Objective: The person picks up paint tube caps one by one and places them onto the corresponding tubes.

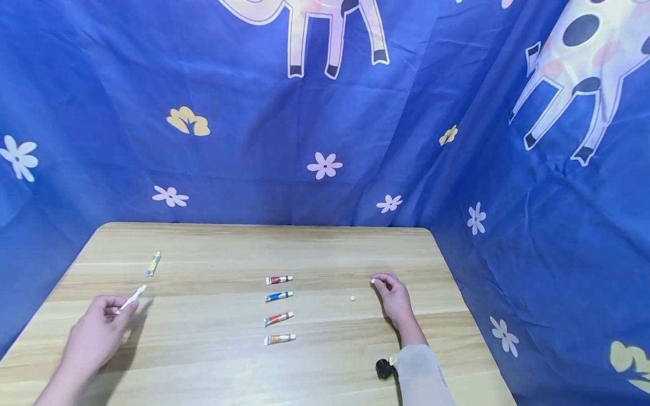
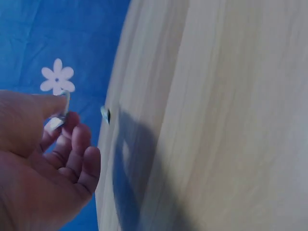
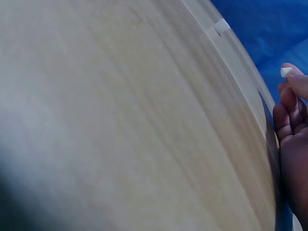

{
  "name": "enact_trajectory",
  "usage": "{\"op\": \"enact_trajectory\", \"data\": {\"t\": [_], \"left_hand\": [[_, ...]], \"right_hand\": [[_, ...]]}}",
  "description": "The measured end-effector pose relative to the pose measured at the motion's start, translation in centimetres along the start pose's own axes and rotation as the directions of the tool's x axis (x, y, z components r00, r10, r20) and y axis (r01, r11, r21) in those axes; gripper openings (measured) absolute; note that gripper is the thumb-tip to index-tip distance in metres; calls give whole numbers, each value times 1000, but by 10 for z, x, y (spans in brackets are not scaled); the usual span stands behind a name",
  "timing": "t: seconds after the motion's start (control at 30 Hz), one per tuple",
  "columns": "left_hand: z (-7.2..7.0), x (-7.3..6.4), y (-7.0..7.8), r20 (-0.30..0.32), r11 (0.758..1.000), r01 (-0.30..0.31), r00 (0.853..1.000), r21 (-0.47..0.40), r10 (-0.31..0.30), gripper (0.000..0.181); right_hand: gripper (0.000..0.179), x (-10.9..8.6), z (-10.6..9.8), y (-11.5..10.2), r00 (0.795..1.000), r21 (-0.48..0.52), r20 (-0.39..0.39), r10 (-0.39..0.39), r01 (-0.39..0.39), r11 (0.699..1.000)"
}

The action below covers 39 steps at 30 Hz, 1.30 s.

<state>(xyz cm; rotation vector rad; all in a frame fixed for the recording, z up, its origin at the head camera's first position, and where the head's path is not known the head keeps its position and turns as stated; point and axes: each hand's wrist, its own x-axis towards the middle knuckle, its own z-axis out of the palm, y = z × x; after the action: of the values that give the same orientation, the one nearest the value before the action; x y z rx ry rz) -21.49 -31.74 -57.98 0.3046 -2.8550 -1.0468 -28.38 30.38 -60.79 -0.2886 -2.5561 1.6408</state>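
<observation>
My left hand (image 1: 96, 332) pinches a slim white paint tube (image 1: 134, 298) between thumb and fingers, held above the left of the table with its narrow end pointing up and right. In the left wrist view this tube is seen nearly edge-on and partly hidden by the thumb. Just beyond it, a yellow-labelled paint tube (image 1: 153, 264) lies on the wood. On the right, my right hand (image 1: 395, 299) pinches a small white cap (image 3: 286, 72) between thumb and forefinger. A second white cap (image 1: 352, 298) rests on the table, left of that hand.
Down the middle of the table (image 1: 203, 242) lie several paint tubes in a column: dark red (image 1: 279, 279), blue (image 1: 279, 296), orange-red (image 1: 278, 319) and ochre (image 1: 280, 339). A black device (image 1: 384, 369) sits by the right sleeve (image 1: 424, 375). Blue patterned curtains (image 1: 244, 135) border the table.
</observation>
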Motion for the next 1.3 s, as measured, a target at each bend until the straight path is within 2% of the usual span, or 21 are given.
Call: {"op": "enact_trajectory", "data": {"t": [0.1,0.2,0.33,0.47,0.57,0.77,0.93,1.1,1.3], "left_hand": [[3,-12,12,-26,999,23,999,-48,-24,44],[5,-20,21,-35,996,38,999,-79,-41,44],[7,-25,28,-44,994,57,997,-98,-61,47],[10,-30,34,-55,989,78,995,-124,-85,48],[14,-35,39,-44,981,94,994,-170,-103,48],[25,-45,50,11,946,154,988,-285,-157,49],[33,-48,58,40,924,208,978,-322,-207,48],[37,-51,64,52,908,221,975,-357,-217,49],[44,-54,67,51,901,211,977,-380,-208,44]], "right_hand": [[18,-1,0,1,999,26,-6,36,-36,999],[20,-2,0,1,998,96,-6,63,-62,993],[19,-1,1,0,997,201,-4,80,-78,976],[19,0,2,1,997,251,-7,75,-71,965],[19,0,2,2,997,261,-10,78,-73,963],[18,-1,1,2,996,288,-18,86,-77,954],[18,-1,1,2,995,315,-28,94,-80,946],[20,-1,1,2,995,332,-34,96,-79,940],[25,-3,0,3,994,315,-45,100,-81,946]]}}
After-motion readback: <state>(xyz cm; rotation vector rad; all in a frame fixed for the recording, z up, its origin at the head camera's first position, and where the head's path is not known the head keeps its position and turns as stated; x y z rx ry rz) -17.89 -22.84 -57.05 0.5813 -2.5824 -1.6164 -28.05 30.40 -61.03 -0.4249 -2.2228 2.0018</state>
